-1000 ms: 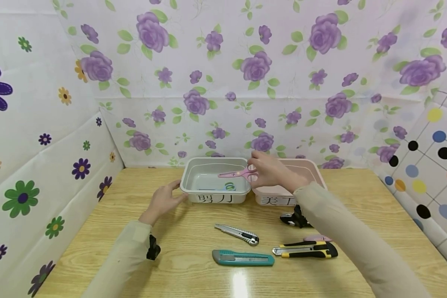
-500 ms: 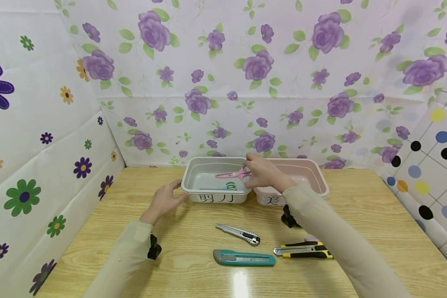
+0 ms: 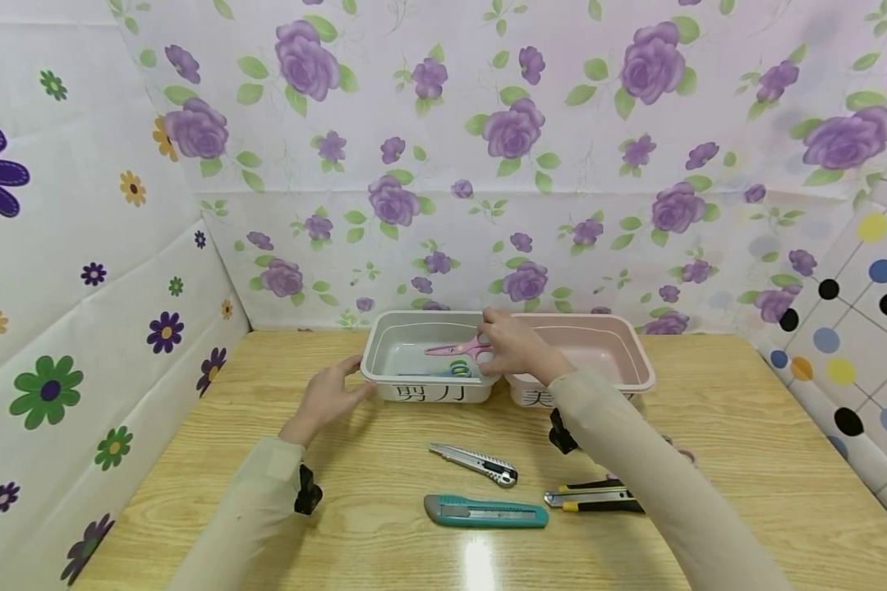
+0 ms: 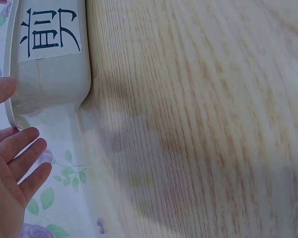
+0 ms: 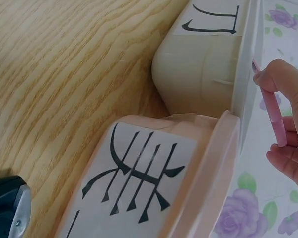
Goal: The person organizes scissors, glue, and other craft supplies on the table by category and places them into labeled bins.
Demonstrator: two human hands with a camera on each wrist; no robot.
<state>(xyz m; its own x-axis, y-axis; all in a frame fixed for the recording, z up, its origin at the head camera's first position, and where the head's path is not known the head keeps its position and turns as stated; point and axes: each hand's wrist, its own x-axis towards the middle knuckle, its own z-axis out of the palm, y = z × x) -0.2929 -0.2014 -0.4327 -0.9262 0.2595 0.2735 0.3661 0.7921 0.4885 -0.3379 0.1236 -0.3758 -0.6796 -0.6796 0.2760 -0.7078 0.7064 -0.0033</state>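
While right hand [image 3: 516, 345] pinches pink scissors [image 3: 454, 350], left hand [image 3: 328, 400] (fingers apart) touching grey bin [image 3: 385, 392]

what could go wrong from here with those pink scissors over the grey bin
The pink scissors, held at the handles by the right grip, might drop onto the blue-and-green scissors in the grey bin and tangle. Their handles are near where it meets the pink bin, so they might catch there. The right sleeve crosses over the yellow-and-black cutter and could brush it when pulling back.
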